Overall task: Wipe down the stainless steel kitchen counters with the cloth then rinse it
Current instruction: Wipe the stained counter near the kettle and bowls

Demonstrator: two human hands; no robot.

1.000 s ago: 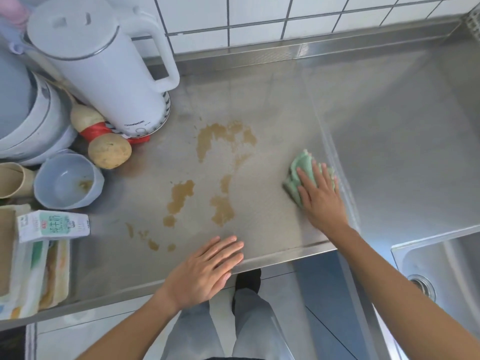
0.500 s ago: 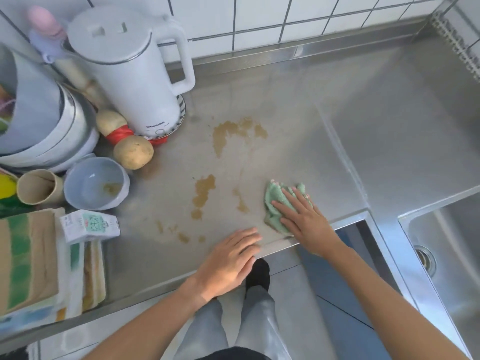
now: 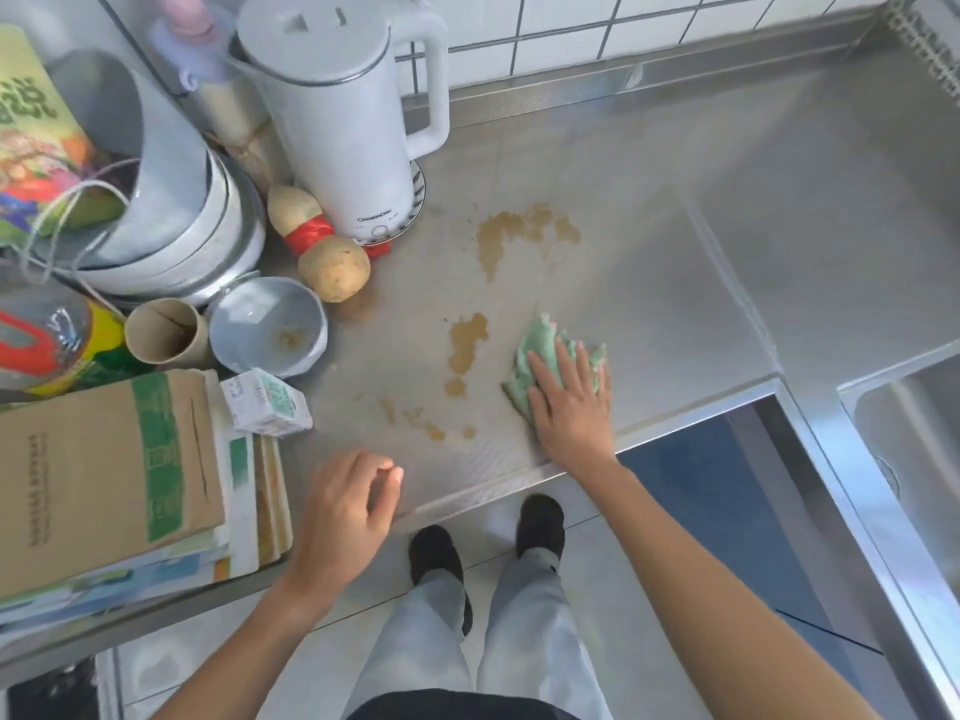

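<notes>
The cloth point(image 3: 545, 356) lies bunched on the steel desk point(image 3: 675, 283), near its front edge, just right of the brown spill point(image 3: 465, 345). My right hand point(image 3: 571, 407) lies flat on it, fingers straight and spread, pressing down rather than closing round it, so that grip is wide and holds nothing by pinch. The cloth looks soft, light and limp; I judge it will fold and drag under the palm, so pressure over its middle should steer it better than a pinch at a corner. My left hand point(image 3: 343, 511) hovers at the front edge of the desk, fingers loosely curled, holding nothing. Brown patches run from near the kettle point(image 3: 343, 122) down toward the front edge, all left of the cloth. To the right the steel is bare up to the seam and on to the sink point(image 3: 914, 433), so there is room to sweep there. To the left it is tighter: a bowl point(image 3: 265, 330), a potato point(image 3: 335, 270), a small carton point(image 3: 267, 402) and a cardboard stack point(image 3: 104, 475) crowd the spill, and a wide stroke could knock them.
</notes>
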